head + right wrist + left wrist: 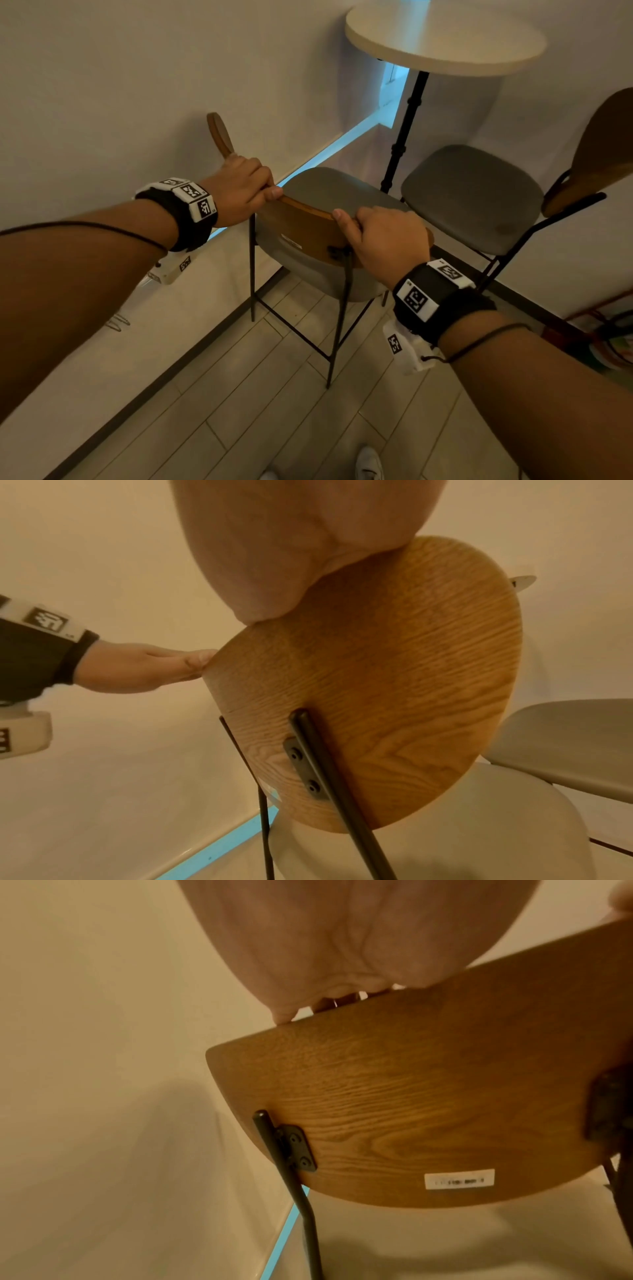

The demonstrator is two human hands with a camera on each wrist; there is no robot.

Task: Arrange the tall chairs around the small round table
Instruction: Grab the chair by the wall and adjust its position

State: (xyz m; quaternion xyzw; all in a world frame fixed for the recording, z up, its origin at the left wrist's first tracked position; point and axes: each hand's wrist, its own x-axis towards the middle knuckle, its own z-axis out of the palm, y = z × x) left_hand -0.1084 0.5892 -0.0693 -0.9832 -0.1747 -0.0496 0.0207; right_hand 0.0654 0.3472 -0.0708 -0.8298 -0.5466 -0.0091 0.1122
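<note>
In the head view, the left hand [245,186] and the right hand [387,240] were seen curled over the top edge of the wooden backrest [301,226] of the nearer tall chair [329,202], one toward each end, fingers wrapped to the front of the backrest. The chair stood close beside the wall [102,85], its seat angled toward the small round worktop [445,41], which was set in the corner on a black pole [404,133]. A second tall chair [472,195] was seen just beside the first, to its right, the two seats nearly touching. In the left wrist view, the palm was pressed onto the backrest's top edge, with the metal bracket [296,1148] and a white label [459,1179] visible below (its print too blurred to read). In the right wrist view, the right palm was laid over the rim, and the left hand's fingertips were seen at the far end. From here, the seats could be knocked together if the chair were swung right, the wall scraped if it drifted left, and a thin leg [337,329] caught on the floor [274,411] if the chair were dragged rather than lifted.
</note>
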